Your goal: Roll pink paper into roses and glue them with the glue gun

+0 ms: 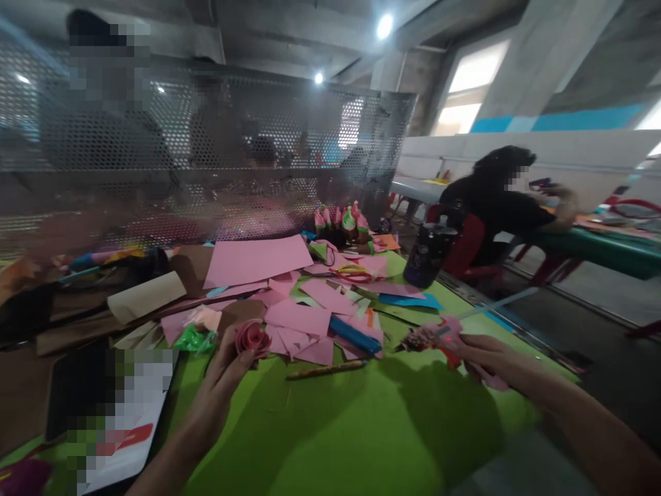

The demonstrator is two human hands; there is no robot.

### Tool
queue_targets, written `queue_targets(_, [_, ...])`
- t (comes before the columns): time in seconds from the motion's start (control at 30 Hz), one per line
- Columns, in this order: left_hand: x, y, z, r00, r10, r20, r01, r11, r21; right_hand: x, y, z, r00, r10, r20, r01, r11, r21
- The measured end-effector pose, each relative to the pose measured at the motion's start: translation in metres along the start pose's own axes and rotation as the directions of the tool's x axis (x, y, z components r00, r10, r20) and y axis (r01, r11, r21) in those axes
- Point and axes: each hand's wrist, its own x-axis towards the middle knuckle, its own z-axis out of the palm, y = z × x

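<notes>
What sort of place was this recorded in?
Likely a shared craft room: cut pink paper on a green table, what looks like a glue gun in the right hand, and another person at a separate table.

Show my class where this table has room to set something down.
The widest free patch is the near green tabletop, between the left hand and right hand, short of the patterned stick. A smaller patch lies between the dark bottle and the right hand. It is crowded beyond the stick, with overlapping pink paper pieces.
</notes>
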Motion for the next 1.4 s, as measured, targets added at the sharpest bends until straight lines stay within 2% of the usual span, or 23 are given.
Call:
queue_targets(0.1, [-0.003, 0.006, 0.005, 1.000, 0.025, 0.004, -0.025, 1.000, 0.002, 0.005, -0.001, -0.008, 0.999, -0.035, -0.023, 0.028, 0.966, -0.256])
queue_targets(0.2, [-0.005, 0.011, 0.008, 1.000, 0.024, 0.003, -0.024, 1.000, 0.007, 0.001, -0.022, -0.019, 0.984, -0.107, -0.142, 0.025, 0.876, -0.482])
queue_targets(0.23, [-0.006, 0.012, 0.009, 1.000, 0.019, -0.001, -0.019, 1.000, 0.008, -0.002, -0.032, -0.021, 0.986, -0.091, -0.139, 0.010, 0.866, -0.499])
queue_targets(0.27, [-0.007, 0.013, 0.010, 1.000, 0.018, -0.003, -0.018, 1.000, 0.011, -0.006, -0.042, -0.020, 0.992, -0.081, -0.100, 0.023, 0.877, -0.480])
queue_targets(0.33, [-0.008, 0.017, 0.011, 0.999, 0.035, 0.002, -0.035, 0.999, 0.027, -0.015, -0.063, -0.009, 0.969, -0.203, -0.142, 0.129, 0.902, -0.412])
queue_targets(0.43, [-0.010, 0.021, 0.011, 0.995, 0.085, 0.047, -0.089, 0.992, 0.091, -0.028, -0.098, 0.028, 0.905, -0.424, 0.036, 0.425, 0.903, -0.066])
queue_targets(0.47, [-0.011, 0.023, 0.011, 0.994, 0.099, 0.056, -0.105, 0.987, 0.118, -0.033, -0.110, 0.044, 0.876, -0.474, 0.093, 0.472, 0.881, 0.044])
queue_targets(0.53, [-0.013, 0.025, 0.012, 0.991, 0.119, 0.058, -0.127, 0.978, 0.165, -0.041, -0.132, 0.074, 0.835, -0.537, 0.119, 0.507, 0.835, 0.213])
queue_targets(0.6, [-0.014, 0.026, 0.013, 0.989, 0.139, 0.048, -0.145, 0.972, 0.186, -0.046, -0.151, 0.099, 0.808, -0.575, 0.124, 0.518, 0.796, 0.314])
queue_targets(0.7, [-0.016, 0.025, 0.015, 0.986, 0.164, 0.033, -0.168, 0.967, 0.191, -0.050, -0.166, 0.122, 0.824, -0.557, 0.101, 0.500, 0.800, 0.333])
queue_targets(0.87, [-0.018, 0.024, 0.012, 0.983, 0.178, 0.049, -0.185, 0.948, 0.258, -0.050, -0.169, 0.137, 0.855, -0.509, 0.100, 0.436, 0.810, 0.392])
queue_targets(1.03, [-0.020, 0.025, 0.010, 0.975, 0.194, 0.112, -0.220, 0.917, 0.331, -0.050, -0.173, 0.142, 0.865, -0.497, 0.071, 0.421, 0.794, 0.438])
queue_targets(1.17, [-0.022, 0.022, 0.016, 0.970, 0.237, 0.053, -0.242, 0.920, 0.307, -0.053, -0.179, 0.142, 0.870, -0.490, 0.051, 0.418, 0.790, 0.448])
queue_targets(1.27, [-0.022, 0.021, 0.019, 0.973, 0.231, 0.019, -0.226, 0.928, 0.297, -0.054, -0.179, 0.141, 0.859, -0.512, 0.007, 0.468, 0.789, 0.398])
queue_targets(1.4, [-0.023, 0.022, 0.019, 0.976, 0.217, 0.034, -0.218, 0.934, 0.283, -0.054, -0.178, 0.141, 0.847, -0.531, -0.023, 0.511, 0.803, 0.307])
